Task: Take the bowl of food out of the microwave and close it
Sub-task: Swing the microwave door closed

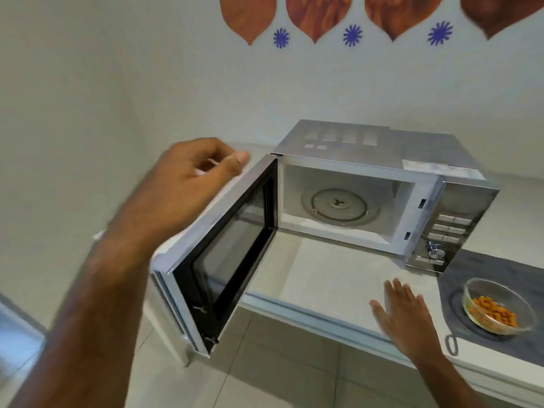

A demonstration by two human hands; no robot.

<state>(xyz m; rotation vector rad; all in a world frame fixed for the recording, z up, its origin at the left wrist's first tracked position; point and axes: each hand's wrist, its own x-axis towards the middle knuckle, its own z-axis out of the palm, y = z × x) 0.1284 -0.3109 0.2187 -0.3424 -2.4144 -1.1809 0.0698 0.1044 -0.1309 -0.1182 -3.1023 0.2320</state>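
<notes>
A silver microwave (379, 154) stands on the white counter with its door (223, 254) swung wide to the left. Its cavity holds only the round turntable (338, 206). The glass bowl (497, 306) with orange food rests on a dark mat (500, 278) at the right, outside the microwave. My left hand (182, 189) hovers at the door's top outer edge, fingers loosely curled, holding nothing; whether it touches the door is unclear. My right hand (403, 313) is spread flat over the counter's front edge, left of the bowl.
The white counter (329, 278) runs from the microwave to a front edge with tiled floor below. A control panel with buttons and a dial (435, 250) is on the microwave's right side. A cord loop (452, 344) lies by the mat.
</notes>
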